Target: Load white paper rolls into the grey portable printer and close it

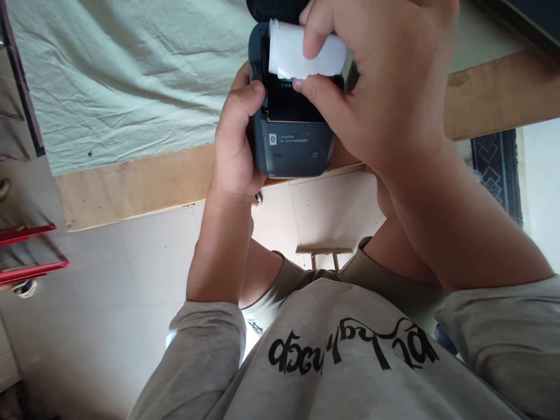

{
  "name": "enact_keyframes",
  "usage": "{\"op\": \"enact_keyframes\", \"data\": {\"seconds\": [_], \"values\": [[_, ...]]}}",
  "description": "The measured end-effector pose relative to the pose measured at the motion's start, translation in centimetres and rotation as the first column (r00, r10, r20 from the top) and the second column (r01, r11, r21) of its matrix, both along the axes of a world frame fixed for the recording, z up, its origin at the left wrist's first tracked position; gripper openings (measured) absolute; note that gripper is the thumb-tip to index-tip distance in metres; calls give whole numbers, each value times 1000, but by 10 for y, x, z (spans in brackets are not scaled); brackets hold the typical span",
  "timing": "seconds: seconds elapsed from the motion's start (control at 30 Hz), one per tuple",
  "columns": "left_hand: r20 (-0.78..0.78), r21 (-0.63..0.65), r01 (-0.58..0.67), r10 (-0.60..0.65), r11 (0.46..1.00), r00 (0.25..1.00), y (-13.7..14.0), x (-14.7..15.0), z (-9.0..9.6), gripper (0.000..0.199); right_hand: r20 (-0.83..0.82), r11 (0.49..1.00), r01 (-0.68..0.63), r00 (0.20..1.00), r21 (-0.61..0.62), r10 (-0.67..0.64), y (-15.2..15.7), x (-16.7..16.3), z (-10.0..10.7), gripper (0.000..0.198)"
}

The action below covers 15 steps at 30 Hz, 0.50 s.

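Observation:
A dark blue-grey label printer [294, 149] with its lid [275, 9] raised is held over the table's front edge. My left hand [238, 131] grips its left side, the thumb on the rim of the compartment. In the upper part of that compartment lies a white paper roll [289, 52], partly covered by my fingers. My right hand [376, 76] pinches the roll from the right, with the thumb below it and a finger on top. Bluetooth and power marks show on the printer's front face.
A pale green cloth [144, 76] covers the table, leaving its wooden edge [131, 189] bare. Red-edged racks [32, 271] stand at the left. A dark object [529, 26] sits at the upper right, and a patterned mat [496, 169] lies below it.

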State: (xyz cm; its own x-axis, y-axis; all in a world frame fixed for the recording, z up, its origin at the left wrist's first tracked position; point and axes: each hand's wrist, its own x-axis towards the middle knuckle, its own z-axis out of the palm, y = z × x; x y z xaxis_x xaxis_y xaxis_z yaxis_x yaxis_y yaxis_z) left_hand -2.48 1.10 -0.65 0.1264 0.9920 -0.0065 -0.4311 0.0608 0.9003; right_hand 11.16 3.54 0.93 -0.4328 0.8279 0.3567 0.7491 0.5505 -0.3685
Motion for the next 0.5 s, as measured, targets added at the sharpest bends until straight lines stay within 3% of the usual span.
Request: {"op": "enact_keyframes", "data": {"seconds": [0.1,0.2,0.33,0.4,0.47,0.5], "values": [[-32,-31,-7,6,999,999,1,1,0,21,49,996,-16,999,88,12,-6,-1,0,32],[-32,21,-10,11,1000,999,2,0,-3,30,83,992,-30,996,119,20,-13,-2,-6,34],[-54,95,-16,22,995,998,4,-7,-13,16,71,982,-120,991,147,111,-18,-2,-16,27],[-117,117,4,10,993,993,5,-13,-17,21,-1,970,-170,985,175,173,-19,0,-16,27],[-157,143,46,-23,989,987,5,-17,-18,29,-181,991,-51,981,127,73,-20,2,-11,32],[-164,166,65,-38,984,986,6,-18,-18,32,-276,999,41,961,9,-37,-19,3,-9,37]]}}
